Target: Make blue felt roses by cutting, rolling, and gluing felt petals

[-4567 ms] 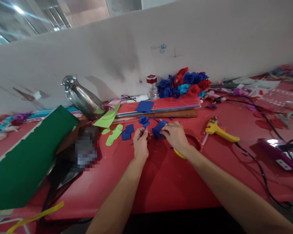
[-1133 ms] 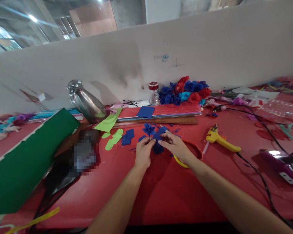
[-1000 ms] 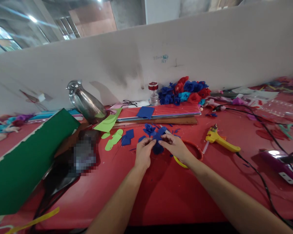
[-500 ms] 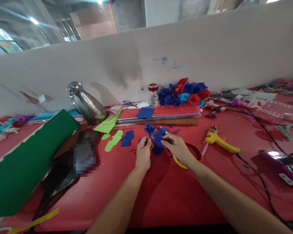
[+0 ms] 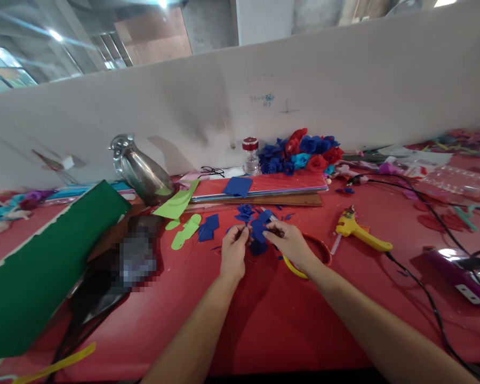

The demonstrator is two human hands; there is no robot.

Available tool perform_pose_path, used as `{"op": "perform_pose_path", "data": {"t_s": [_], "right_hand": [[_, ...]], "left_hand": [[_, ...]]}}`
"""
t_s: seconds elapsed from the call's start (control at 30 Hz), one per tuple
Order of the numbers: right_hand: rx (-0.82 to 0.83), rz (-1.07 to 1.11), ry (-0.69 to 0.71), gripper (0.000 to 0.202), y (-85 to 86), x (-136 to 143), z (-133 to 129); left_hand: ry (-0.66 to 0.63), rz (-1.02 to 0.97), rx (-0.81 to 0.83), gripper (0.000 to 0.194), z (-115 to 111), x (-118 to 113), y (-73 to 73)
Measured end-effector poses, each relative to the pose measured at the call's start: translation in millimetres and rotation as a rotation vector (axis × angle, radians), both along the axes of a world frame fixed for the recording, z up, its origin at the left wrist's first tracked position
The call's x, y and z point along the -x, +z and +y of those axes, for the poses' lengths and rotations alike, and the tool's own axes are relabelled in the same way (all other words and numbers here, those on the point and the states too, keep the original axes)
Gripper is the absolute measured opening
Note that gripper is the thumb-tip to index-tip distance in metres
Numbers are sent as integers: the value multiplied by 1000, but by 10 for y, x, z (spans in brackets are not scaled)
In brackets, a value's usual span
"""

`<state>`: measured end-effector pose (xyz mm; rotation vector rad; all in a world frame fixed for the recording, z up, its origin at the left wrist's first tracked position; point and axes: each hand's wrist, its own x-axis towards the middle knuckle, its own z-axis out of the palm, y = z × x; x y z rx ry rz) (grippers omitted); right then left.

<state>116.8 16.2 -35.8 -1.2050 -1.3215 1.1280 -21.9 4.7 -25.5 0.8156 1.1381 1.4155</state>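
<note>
My left hand (image 5: 235, 249) pinches the thin base of a small dark blue paper flower (image 5: 245, 212), whose petals stand above the fingertips. Between thumb and fingers of my right hand (image 5: 287, 241) is the edge of a blue paper piece (image 5: 258, 230), close beside the flower. Behind and below my right hand lie scissors with an orange and yellow handle (image 5: 323, 246), partly covered by the hand. Blue paper squares (image 5: 206, 233) and light green cut pieces (image 5: 191, 226) rest on the red table to the left.
A yellow glue gun (image 5: 360, 230) with a black cord lies to the right. Behind are paper sheets (image 5: 296, 184), a red-lidded jar (image 5: 250, 156) and red and blue paper flowers (image 5: 317, 161). A metal jug (image 5: 146, 173) and green board (image 5: 48, 272) are at left.
The flower in my left hand has turned slightly, and its petals look more spread. My left hand has shifted very slightly left; my right hand is almost unchanged.
</note>
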Motion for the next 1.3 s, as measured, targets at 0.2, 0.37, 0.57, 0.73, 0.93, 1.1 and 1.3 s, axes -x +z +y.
{"op": "perform_pose_path", "data": {"t_s": [0.2,0.37,0.57,0.73,0.93,1.1,1.3], "right_hand": [[-14,-23,-13,21,-24,0,8],[-43,7,-34,20,-6,10,9],[46,180,-67,31,29,-16,55],[145,268,-115,41,72,-99,111],[144,301,-127,37,142,-170,124],[176,263,-127,38,131,-167,116],[198,255,-121,42,134,-125,90]], "left_hand": [[7,-32,-18,24,13,1,-27],[30,-48,-18,26,24,13,-39],[29,-162,98,29,109,-59,92],[52,-173,32,24,219,-248,110],[59,-189,-15,26,261,-295,-29],[-7,-165,-44,27,253,-248,-45],[5,-181,-44,27,247,-216,-48]]}}
